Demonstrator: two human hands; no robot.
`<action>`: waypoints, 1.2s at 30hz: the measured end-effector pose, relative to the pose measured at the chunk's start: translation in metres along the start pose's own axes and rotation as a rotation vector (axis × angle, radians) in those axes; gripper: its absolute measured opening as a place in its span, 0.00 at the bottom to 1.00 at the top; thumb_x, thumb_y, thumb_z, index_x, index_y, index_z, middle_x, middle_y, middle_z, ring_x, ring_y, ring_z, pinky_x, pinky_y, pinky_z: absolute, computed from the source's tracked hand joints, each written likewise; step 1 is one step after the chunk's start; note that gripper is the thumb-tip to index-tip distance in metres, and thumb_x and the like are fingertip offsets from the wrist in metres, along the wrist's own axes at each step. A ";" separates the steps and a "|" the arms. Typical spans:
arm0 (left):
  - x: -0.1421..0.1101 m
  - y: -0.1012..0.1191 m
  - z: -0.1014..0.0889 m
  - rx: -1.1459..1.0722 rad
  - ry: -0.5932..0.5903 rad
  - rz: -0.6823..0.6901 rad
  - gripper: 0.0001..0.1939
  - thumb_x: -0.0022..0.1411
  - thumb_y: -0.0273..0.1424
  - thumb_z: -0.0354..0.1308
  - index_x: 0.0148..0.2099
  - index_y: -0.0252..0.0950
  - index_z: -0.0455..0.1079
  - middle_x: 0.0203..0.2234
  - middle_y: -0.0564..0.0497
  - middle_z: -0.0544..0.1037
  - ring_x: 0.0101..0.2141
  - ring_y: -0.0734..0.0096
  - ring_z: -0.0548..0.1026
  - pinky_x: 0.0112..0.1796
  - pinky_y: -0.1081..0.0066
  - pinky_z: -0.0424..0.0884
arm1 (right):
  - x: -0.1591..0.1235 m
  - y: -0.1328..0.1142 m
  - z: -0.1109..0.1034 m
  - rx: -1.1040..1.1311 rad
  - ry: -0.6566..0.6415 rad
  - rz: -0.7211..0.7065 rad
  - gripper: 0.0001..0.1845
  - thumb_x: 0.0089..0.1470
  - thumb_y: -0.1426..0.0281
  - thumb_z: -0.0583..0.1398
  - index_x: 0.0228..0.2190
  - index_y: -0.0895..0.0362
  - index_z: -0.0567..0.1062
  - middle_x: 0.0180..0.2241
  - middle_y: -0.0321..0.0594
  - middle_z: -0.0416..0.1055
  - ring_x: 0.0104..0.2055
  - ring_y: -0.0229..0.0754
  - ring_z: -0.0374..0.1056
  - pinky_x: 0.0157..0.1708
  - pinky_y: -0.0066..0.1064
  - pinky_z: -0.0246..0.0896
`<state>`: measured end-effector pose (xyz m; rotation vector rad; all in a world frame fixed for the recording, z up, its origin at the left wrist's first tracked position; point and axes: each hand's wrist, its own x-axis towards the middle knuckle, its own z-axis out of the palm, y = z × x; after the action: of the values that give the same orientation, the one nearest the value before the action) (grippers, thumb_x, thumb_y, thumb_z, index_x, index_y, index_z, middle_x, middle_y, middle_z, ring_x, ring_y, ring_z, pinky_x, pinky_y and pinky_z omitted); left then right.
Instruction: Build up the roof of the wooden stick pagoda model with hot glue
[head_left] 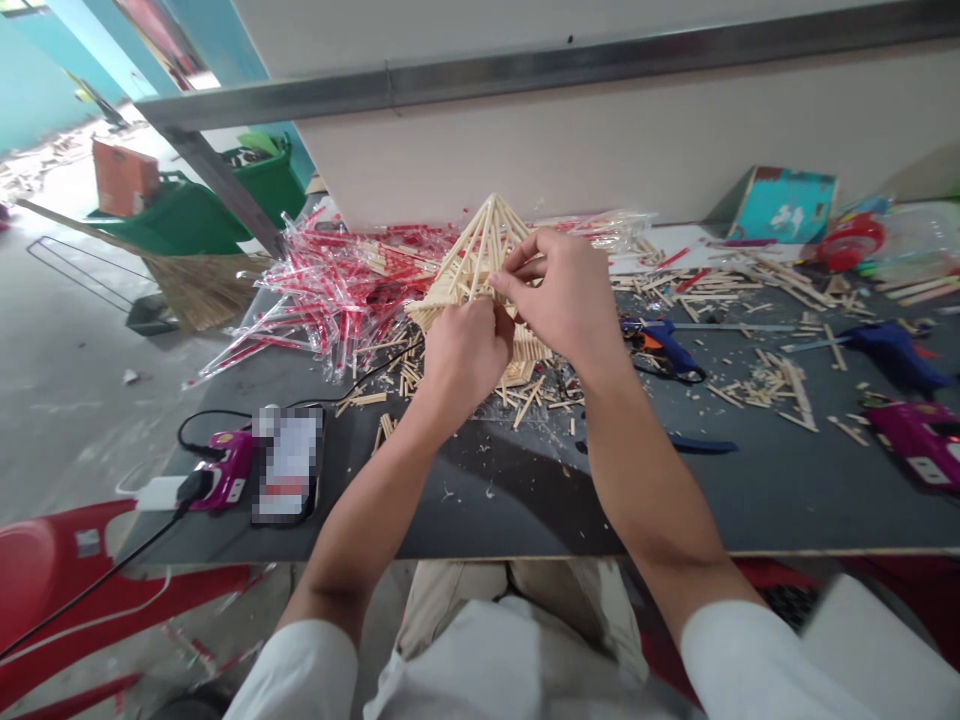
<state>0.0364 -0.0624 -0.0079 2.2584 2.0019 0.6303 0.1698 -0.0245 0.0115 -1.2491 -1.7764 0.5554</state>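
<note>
A model built of thin wooden sticks [489, 225], with a steep pointed top, stands on the dark table in front of me. My left hand [471, 350] is closed against its near side, fingers curled, and what they grip is hidden. At the model's right slope, my right hand [562, 290] is closed in a pinch, thumb and index close to the slanting sticks. Whatever those fingertips hold is too small to make out. Below the hands, part of the model's stacked-stick base [531, 350] shows, with loose cut sticks around it.
Red-and-clear plastic wrappers [337, 290] heap at the left back. A phone [289, 465] and a purple power socket [225, 470] lie at left. Blue glue guns [667, 350], scattered sticks [787, 385] and another purple socket [915, 440] are at right. A metal rail [525, 75] crosses behind.
</note>
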 end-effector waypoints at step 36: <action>-0.002 -0.001 -0.010 -0.053 -0.055 -0.022 0.18 0.73 0.35 0.45 0.31 0.37 0.69 0.27 0.45 0.79 0.25 0.67 0.67 0.29 0.65 0.53 | 0.016 0.028 -0.006 -0.043 0.063 -0.120 0.13 0.55 0.73 0.71 0.40 0.54 0.75 0.27 0.34 0.77 0.29 0.42 0.75 0.36 0.40 0.70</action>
<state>0.0318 -0.0664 0.0002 2.1954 1.9581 0.6049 0.1871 0.0004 0.0001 -1.1676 -1.8050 0.4066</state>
